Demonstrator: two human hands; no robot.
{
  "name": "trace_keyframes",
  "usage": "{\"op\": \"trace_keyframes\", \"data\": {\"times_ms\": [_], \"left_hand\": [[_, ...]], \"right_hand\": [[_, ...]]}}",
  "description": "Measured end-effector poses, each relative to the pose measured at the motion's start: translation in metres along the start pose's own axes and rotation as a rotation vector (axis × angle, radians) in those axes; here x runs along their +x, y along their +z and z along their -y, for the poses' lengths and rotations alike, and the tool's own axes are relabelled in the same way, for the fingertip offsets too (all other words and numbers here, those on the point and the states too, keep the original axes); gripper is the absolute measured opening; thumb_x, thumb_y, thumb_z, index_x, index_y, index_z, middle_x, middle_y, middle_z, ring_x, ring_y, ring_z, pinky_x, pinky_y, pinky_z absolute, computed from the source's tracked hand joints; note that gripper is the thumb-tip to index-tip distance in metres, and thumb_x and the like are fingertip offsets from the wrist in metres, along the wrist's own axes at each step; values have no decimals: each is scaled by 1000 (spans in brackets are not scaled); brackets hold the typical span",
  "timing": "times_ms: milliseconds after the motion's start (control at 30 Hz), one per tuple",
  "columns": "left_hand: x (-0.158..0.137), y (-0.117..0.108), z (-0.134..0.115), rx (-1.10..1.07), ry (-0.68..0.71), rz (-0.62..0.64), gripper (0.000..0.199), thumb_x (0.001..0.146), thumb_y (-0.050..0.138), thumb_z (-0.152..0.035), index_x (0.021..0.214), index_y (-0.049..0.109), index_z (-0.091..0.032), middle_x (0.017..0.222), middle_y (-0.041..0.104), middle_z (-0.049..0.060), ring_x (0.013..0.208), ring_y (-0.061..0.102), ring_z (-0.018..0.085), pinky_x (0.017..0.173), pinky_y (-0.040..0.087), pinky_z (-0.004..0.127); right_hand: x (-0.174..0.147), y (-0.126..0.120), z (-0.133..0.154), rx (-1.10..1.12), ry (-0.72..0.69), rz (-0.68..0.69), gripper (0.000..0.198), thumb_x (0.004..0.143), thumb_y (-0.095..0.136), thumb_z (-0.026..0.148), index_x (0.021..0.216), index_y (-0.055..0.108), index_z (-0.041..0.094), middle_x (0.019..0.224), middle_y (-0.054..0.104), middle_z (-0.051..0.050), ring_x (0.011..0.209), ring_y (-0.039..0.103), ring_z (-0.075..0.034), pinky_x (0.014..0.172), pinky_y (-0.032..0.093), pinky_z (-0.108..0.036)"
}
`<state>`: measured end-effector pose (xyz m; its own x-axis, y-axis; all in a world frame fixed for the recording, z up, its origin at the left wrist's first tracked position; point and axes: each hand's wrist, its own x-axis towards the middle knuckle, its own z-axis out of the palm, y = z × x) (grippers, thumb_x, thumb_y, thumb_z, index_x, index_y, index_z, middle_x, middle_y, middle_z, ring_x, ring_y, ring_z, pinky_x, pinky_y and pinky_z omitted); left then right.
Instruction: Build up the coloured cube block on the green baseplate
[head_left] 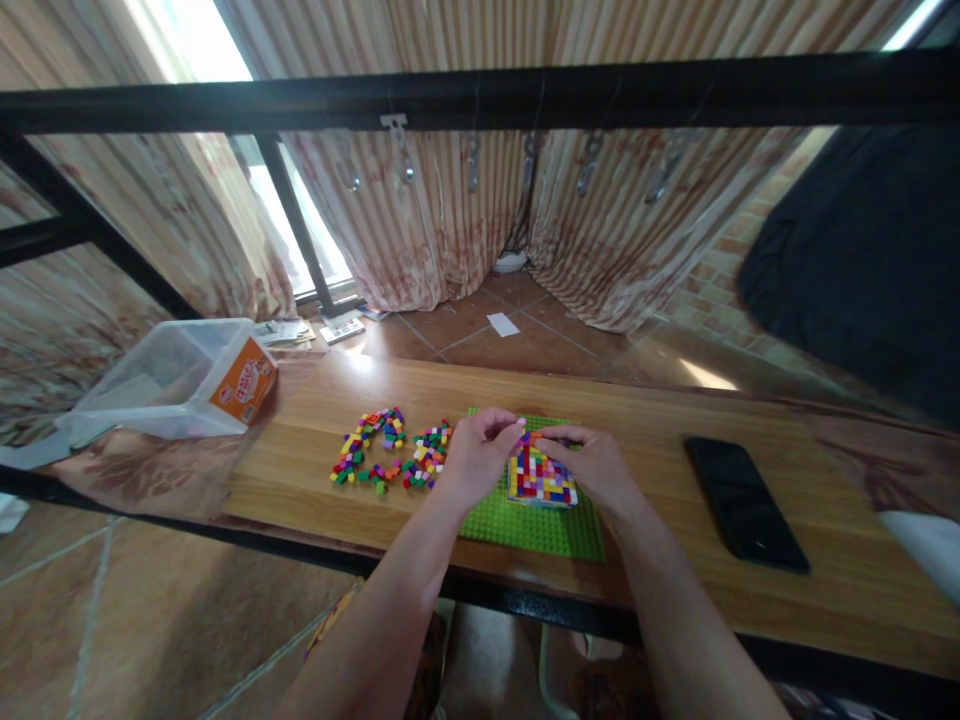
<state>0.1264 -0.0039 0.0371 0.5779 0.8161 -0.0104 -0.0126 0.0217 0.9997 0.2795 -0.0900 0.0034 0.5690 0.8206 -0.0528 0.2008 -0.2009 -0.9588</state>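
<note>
A wall-like build of small multicoloured toy bricks (pixel 541 482) rises from the green baseplate (pixel 525 530) on the wooden table. My left hand (pixel 484 457) is at its upper left edge, thumb and finger pinched by a small purple brick (pixel 525 438). On the other side, my right hand (pixel 598 466) has its fingers closed on the top right of the build. The fingertips of both hands nearly meet above it, and they partly hide the top bricks. Left of the baseplate lie loose bricks (pixel 427 455) in a scattered pile.
A black phone (pixel 746 503) lies on the table (pixel 637 410) at the right. A clear plastic bin (pixel 161 385) with an orange label is on its side at the left. A black rail (pixel 480 98) with hanging hooks crosses in front of the curtains (pixel 450 220).
</note>
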Motion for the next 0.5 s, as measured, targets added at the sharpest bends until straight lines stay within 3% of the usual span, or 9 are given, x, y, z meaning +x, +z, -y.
{"op": "trace_keyframes", "data": {"times_ms": [133,267,500], "left_hand": [[0,1,1,-12,-36,36,8,77,65,-22,78,68,-15,67,64,-1,62,56,11,62,47,23],[0,4,1,-14,-37,85,8,76,64,-16,80,70,-15,70,68,0,63,59,11,64,47,23],[-2,10,-1,63,20,138,9,77,63,-12,80,71,-14,72,70,2,67,61,13,65,47,23]], "right_hand": [[-2,-4,0,31,-10,-47,39,65,79,47,93,80,19,88,79,-8,75,71,-22,71,54,-36],[-5,-6,11,65,-127,-128,32,77,71,48,92,79,21,97,79,-7,87,71,-23,78,53,-35],[-15,-2,23,52,-175,42,27,80,69,46,83,79,21,79,76,-3,73,66,-18,68,49,-30]]}}
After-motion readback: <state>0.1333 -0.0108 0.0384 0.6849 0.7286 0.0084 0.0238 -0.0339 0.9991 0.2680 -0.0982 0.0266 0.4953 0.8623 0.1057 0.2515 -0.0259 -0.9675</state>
